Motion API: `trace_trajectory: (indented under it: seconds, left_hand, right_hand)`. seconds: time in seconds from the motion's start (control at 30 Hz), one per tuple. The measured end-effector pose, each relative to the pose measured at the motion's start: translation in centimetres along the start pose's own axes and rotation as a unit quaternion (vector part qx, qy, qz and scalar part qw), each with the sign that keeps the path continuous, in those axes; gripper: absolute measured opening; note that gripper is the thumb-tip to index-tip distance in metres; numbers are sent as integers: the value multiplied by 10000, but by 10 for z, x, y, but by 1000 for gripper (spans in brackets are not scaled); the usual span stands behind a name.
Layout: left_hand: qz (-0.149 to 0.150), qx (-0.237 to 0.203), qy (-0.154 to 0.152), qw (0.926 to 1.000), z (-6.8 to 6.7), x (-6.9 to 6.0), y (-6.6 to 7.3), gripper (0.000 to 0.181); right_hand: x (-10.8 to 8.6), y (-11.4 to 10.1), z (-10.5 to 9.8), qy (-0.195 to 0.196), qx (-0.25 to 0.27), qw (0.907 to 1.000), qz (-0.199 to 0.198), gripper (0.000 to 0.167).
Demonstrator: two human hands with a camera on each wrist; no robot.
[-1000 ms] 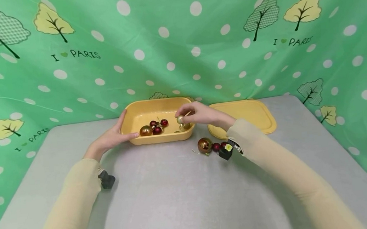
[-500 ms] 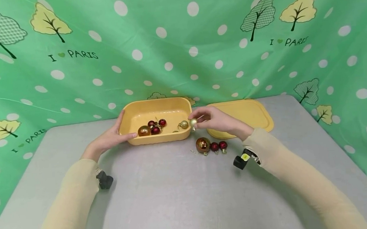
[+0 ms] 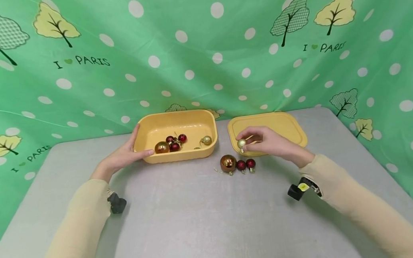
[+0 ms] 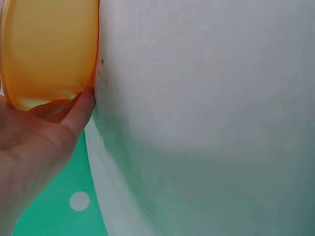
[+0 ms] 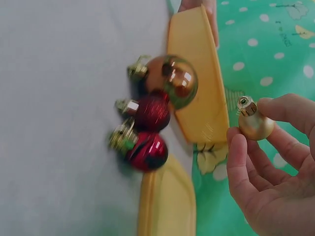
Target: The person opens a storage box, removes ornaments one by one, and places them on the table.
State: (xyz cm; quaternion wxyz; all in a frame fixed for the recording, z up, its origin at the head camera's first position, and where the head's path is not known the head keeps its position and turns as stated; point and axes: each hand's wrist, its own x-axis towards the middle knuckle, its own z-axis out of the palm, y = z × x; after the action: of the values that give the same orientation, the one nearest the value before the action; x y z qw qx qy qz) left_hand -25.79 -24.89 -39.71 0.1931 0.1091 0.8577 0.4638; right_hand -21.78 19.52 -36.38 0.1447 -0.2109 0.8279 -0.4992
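Your two hands are well apart. Your left hand [image 3: 122, 155] grips the left end of the yellow container [image 3: 179, 157], thumb over its near rim. Your right hand [image 3: 270, 141] pinches the pale gold bauble [image 3: 241, 143] between thumb and fingertips, its metal cap free of them. In the head view that bauble shows against the near-left corner of the yellow lid [image 3: 285, 125]; how high you hold it above the lid I can't tell.

Your right hand hides part of the lid, which lies flat on the grey table [image 3: 198, 217], to the right of the container and apart from it. In front of the gap between them sits a close row: the large copper bauble [image 3: 228, 163], then two small red baubles [image 3: 241, 165], caps towards you. In your right wrist view this row stands before parts of the container and lid.

Inside the container, an amber bauble [image 3: 162, 147] and a red cluster [image 3: 174, 147] lie left of middle, and a gold bauble [image 3: 206, 140] lies near the right end. Another gold piece is mostly hidden by the near wall. Behind everything hangs a green dotted cloth [image 3: 200, 45].
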Motion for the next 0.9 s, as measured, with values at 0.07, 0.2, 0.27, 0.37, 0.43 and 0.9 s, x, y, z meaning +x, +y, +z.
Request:
trace_trajectory:
  seconds: [0.07,0.2,0.27,0.37,0.43,0.9]
  left_hand:
    - [-3,32,6,10000,0,0,0,111]
    - [-25,32,0,10000,0,0,0,111]
    - [-35,24,-9,10000,0,0,0,110]
    - [-73,46,-35,10000,-1,-1,0,110]
    - [-96,76,-43,9999,-2,0,0,109]
    - [-139,37,-22,9999,-2,2,-4,110]
  right_hand:
    - [-6,5,-5,10,-61,10000,59,33]
    - [-17,14,-13,16,-143,9999,72,32]
    - [-23,19,-17,20,-151,9999,31,33]
    - [-31,24,-20,-5,-93,10000,8,33]
    - [-35,27,-21,1,-77,10000,36,33]
    - [-45,51,-13,-149,-214,9995,174,30]
